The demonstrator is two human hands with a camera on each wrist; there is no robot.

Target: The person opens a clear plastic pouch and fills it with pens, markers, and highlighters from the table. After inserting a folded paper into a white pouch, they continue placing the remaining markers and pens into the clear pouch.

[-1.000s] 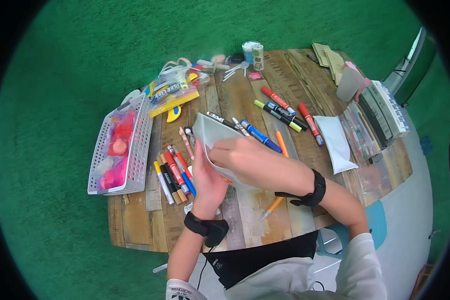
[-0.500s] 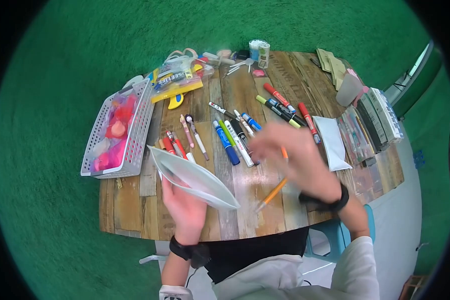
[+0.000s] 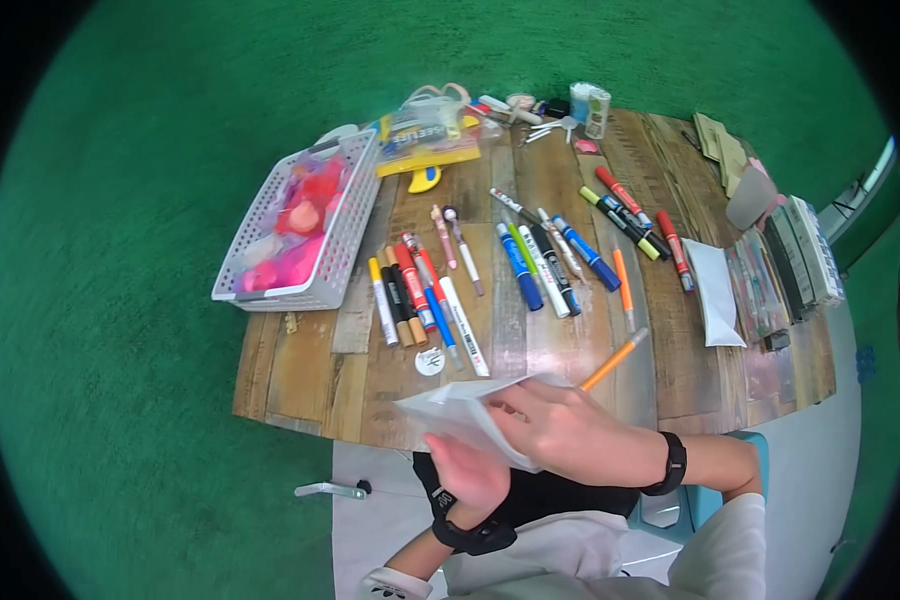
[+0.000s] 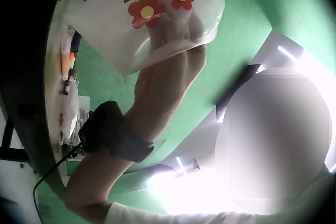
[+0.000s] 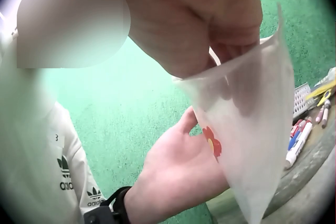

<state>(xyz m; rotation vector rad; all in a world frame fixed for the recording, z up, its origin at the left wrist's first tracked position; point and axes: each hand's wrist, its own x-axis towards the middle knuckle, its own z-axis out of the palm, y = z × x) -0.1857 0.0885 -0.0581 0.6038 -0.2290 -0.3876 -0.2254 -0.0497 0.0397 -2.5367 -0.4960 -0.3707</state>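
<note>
A translucent white pouch [image 3: 450, 408] is held over the table's front edge, with red flowers [image 4: 147, 11] printed on its side. My left hand [image 3: 470, 475] supports it from the near side, its palm against the pouch and thumb raised in the right wrist view; its other fingers are hidden behind the pouch. The fingers of my right hand [image 3: 560, 430] reach inside the mouth and show through the film [image 5: 252, 87], extended downward. Beyond the pouch lie a white marker [image 3: 464, 325], a round white sticker [image 3: 429, 361] and an orange pen [image 3: 615, 358].
Several markers and pens [image 3: 400, 295] lie in groups across the wooden table [image 3: 290, 375]. At the left stands a white basket [image 3: 355, 235] of pink and red items. A yellow-edged zip bag [image 3: 430, 140] lies at the back; a white pouch [image 3: 713, 295] and boxes [image 3: 810, 250] are at the right.
The right hand came out of the pouch, swung to the right, and now has its fingers inside again. Between both hands, the pouch has moved nearer the body.
</note>
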